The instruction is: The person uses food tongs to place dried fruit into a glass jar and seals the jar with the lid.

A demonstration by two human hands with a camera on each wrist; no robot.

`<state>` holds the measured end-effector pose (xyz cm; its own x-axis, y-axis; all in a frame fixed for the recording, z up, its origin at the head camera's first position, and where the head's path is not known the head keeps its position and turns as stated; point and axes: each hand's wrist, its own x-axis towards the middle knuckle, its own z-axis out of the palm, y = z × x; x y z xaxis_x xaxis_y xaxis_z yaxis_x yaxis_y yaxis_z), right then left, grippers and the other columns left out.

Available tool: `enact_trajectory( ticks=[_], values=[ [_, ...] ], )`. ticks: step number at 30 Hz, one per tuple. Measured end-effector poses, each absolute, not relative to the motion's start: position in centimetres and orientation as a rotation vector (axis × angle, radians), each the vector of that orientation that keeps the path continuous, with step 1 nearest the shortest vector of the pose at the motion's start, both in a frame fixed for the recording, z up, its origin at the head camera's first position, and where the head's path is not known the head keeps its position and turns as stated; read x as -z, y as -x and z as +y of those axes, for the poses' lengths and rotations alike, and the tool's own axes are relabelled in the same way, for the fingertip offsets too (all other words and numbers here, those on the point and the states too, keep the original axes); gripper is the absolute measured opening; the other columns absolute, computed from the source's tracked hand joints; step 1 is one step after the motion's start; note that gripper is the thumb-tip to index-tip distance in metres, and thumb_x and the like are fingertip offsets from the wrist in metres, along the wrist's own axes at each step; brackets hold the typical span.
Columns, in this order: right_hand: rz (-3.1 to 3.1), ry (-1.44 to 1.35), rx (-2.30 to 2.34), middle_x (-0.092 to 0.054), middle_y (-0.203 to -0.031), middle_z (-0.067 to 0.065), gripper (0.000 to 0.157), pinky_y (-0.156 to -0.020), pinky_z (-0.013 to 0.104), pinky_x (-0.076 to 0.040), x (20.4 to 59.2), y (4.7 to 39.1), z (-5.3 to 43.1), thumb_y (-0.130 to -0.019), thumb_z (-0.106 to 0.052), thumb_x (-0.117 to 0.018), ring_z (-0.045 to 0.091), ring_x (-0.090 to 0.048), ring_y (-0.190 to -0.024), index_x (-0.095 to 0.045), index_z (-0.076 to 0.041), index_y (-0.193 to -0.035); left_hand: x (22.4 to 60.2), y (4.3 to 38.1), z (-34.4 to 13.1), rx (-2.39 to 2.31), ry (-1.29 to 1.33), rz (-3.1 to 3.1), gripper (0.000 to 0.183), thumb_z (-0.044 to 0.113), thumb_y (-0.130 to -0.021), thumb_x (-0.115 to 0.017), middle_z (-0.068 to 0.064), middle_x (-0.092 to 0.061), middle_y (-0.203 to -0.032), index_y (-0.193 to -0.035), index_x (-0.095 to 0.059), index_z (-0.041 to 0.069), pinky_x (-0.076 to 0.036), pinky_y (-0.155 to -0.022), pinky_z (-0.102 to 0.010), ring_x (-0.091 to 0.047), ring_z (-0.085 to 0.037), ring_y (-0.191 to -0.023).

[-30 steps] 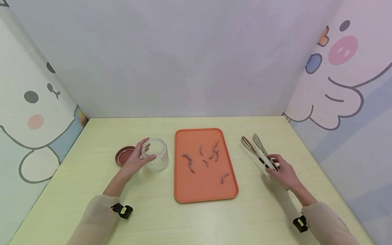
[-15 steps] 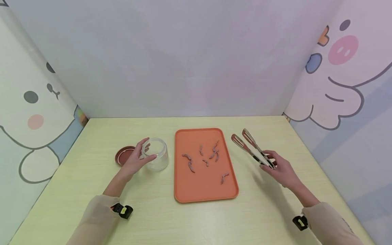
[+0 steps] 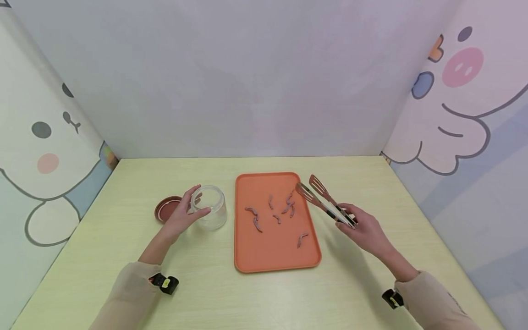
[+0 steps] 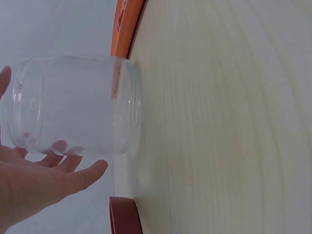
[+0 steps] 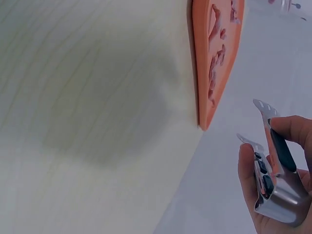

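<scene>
My left hand point(image 3: 181, 219) holds a clear glass jar point(image 3: 216, 219) around its upper side, thumb in front and fingers behind. The jar stands upright on the table with its mouth uncovered; no contents show in the left wrist view of the jar point(image 4: 80, 105). In my right hand point(image 3: 365, 229) is a pair of metal tongs point(image 3: 323, 195) with dark grip pads, gripped between thumb and fingers. Their slotted tips are spread apart above the upper right edge of an orange tray point(image 3: 276, 259). Several small brownish-pink, worm-like pieces point(image 3: 277, 219) lie scattered on the tray.
A round dark red lid point(image 3: 165, 210) lies on the table left of the jar, partly behind my left hand. The pale wooden table point(image 3: 214, 293) ends at a plain wall at the back. Walls with cartoon animals stand on both sides.
My right hand has lifted the tongs and carried them left, from beside the tray to its upper right edge. The left hand and jar have stayed in place.
</scene>
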<state>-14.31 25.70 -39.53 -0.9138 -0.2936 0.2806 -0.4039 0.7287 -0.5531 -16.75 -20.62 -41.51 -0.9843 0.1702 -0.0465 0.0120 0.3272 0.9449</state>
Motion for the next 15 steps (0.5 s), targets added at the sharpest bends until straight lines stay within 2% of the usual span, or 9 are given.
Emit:
enact_trajectory(
  ticks=[15],
  values=[
    [-2.808, -0.589, -0.958, -0.058, -0.088, 0.003, 0.043, -0.043, 0.024, -0.037, 40.7, 13.8, 20.4, -0.076, -0.010, -0.069, 0.009, -0.045, -0.054, -0.054, -0.006, -0.116, 41.4, 16.7, -20.6, -1.742, -0.182, 2.439, 0.077, 0.028, -0.084, -0.061, -0.020, -0.020, -0.140, -0.141, -0.010, 0.017, -0.021, -0.097, -0.052, -0.015, -0.033, -0.128]
  ],
)
